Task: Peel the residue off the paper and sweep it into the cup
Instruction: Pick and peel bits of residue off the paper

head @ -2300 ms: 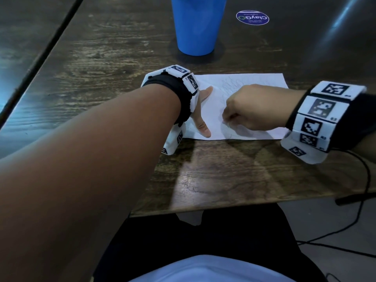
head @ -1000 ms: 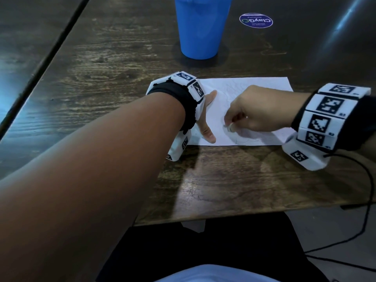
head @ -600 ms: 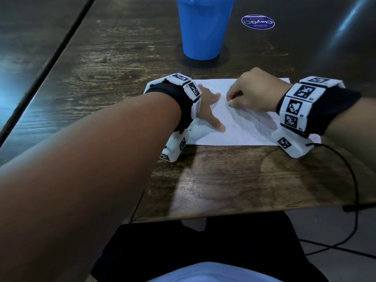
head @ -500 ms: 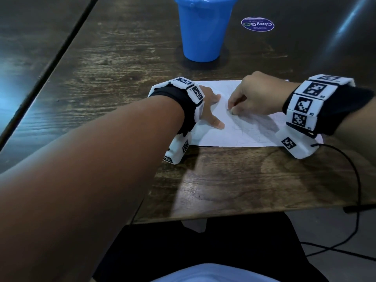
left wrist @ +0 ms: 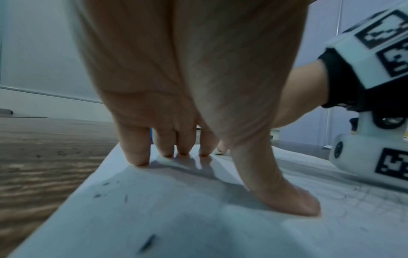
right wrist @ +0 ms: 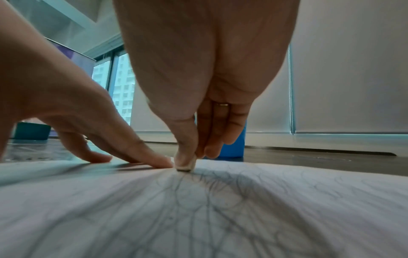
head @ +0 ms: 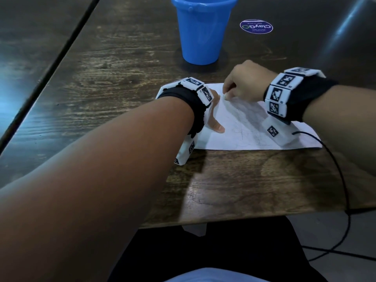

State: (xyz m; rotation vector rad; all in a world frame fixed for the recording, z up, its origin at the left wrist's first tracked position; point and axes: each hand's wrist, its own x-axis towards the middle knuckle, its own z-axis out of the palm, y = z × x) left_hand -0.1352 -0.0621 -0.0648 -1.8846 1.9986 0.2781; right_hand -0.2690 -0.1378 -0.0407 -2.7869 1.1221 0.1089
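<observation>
My left hand lies flat with straight fingers on the white scribbled sheet of paper on the dark wooden worktop. My right hand pinches a small white eraser down on the paper. The blue plastic cup stands just behind the paper.

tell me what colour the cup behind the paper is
Blue; the cup shows best in the head view.

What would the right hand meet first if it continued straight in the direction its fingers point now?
The right hand pinches a small white eraser pointing down, already against the paper, so the paper comes first. Sliding forward along the table, probably the blue cup, though depth is uncertain.
</observation>
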